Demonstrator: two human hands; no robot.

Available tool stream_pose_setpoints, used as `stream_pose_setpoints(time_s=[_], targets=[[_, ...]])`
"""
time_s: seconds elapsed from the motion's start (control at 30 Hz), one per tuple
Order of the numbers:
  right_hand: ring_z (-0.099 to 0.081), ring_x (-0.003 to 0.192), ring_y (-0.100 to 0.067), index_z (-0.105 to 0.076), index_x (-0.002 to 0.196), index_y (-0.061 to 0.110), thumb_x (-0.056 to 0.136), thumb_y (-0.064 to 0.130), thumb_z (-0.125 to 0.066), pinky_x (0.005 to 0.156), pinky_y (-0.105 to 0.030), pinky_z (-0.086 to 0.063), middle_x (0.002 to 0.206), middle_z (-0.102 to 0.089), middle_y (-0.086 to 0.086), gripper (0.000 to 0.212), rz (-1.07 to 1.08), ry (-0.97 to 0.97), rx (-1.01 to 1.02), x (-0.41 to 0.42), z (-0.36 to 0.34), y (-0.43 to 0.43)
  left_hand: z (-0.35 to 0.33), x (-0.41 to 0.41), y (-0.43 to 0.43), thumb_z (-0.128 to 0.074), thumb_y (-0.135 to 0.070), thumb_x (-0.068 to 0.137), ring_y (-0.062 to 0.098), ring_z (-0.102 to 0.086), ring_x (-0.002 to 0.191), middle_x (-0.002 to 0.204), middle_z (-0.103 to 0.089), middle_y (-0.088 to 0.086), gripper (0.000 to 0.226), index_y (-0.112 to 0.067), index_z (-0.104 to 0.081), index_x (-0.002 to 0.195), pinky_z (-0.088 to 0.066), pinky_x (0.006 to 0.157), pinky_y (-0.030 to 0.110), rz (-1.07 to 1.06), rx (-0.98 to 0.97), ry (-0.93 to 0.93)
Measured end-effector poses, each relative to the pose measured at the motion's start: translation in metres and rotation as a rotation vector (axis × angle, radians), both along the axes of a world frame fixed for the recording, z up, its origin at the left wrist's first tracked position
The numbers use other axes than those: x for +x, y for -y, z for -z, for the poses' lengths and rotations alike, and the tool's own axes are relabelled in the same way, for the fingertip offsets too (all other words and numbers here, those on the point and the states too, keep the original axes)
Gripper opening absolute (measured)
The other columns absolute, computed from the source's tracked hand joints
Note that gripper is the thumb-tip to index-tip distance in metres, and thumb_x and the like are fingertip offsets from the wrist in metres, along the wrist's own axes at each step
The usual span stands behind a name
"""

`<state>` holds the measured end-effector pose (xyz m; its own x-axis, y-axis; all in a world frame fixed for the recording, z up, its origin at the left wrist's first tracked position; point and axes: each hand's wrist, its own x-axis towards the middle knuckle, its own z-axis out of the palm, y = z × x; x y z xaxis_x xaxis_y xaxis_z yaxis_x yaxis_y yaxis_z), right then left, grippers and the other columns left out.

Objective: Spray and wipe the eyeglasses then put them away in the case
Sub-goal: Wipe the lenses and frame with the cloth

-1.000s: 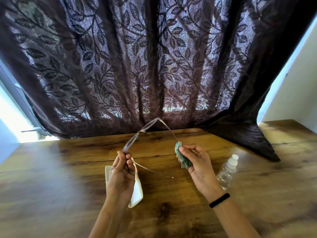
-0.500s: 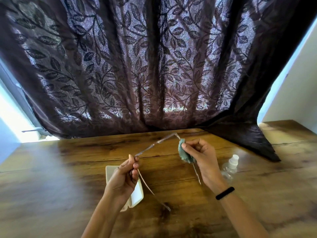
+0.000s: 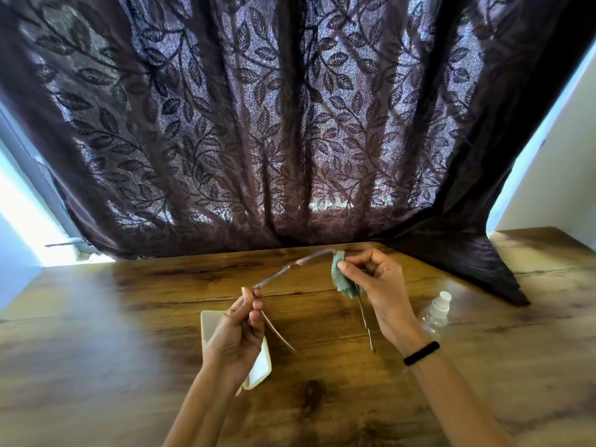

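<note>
Thin-framed eyeglasses [image 3: 292, 269] hang in the air above the wooden table [image 3: 129, 333], seen nearly edge-on, temples pointing toward me. My left hand [image 3: 238, 333] pinches the left end of the frame. My right hand [image 3: 377, 285] presses a small green cloth [image 3: 343, 279] around the right lens. A white glasses case [image 3: 259, 369] lies on the table under my left hand, partly hidden by it. To the right of my right wrist, a clear spray bottle [image 3: 435, 312] with a white cap lies on the table.
A dark leaf-patterned curtain [image 3: 290, 124] hangs behind the table, and its lower right corner [image 3: 477, 262] spills onto the tabletop. A black band [image 3: 422, 353] circles my right wrist. A pale wall [image 3: 564, 162] stands at the right.
The glasses have tipped from upright to nearly flat and lower. My right hand has slid the cloth up from the temple onto the right lens. My left hand has kept its pinch on the frame.
</note>
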<state>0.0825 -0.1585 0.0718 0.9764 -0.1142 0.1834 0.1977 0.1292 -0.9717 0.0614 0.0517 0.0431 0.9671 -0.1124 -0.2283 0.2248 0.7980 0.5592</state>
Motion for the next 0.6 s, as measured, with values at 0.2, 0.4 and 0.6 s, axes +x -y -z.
stream_pose_setpoints(time_s=[0.2, 0.4, 0.6], targets=[[-0.068, 0.072, -0.018, -0.066, 0.080, 0.009, 0.070, 0.009, -0.072, 0.053, -0.022, -0.054, 0.082, -0.071, -0.011, 0.011, 0.111, -0.051, 0.097, -0.017, 0.018, -0.006, -0.008, 0.000, 0.010, -0.047, -0.031, 0.086, -0.004, -0.050, 0.039, 0.053, -0.055, -0.011, 0.017, -0.018, -0.054, 0.078, -0.040, 0.039, 0.003, -0.238, -0.112, 0.005], [-0.066, 0.063, -0.016, -0.068, 0.074, 0.013, 0.072, 0.007, -0.072, 0.048, -0.022, -0.053, 0.072, -0.072, -0.003, 0.007, 0.164, -0.060, 0.188, -0.025, 0.025, -0.009, -0.011, 0.000, 0.014, -0.040, -0.028, 0.095, -0.003, -0.051, 0.041, 0.054, -0.055, -0.011, 0.025, -0.018, -0.055, 0.077, -0.039, 0.041, 0.003, -0.292, -0.068, 0.019], [-0.065, 0.070, -0.012, -0.068, 0.071, 0.015, 0.072, 0.007, -0.074, 0.061, -0.026, -0.055, 0.074, -0.071, -0.001, 0.009, 0.339, 0.031, 0.090, -0.025, 0.031, -0.007, -0.007, -0.002, 0.015, -0.055, -0.025, 0.078, 0.001, -0.053, 0.048, 0.059, -0.060, -0.005, 0.016, -0.010, -0.061, 0.080, -0.047, 0.050, 0.007, -0.378, 0.067, 0.114]])
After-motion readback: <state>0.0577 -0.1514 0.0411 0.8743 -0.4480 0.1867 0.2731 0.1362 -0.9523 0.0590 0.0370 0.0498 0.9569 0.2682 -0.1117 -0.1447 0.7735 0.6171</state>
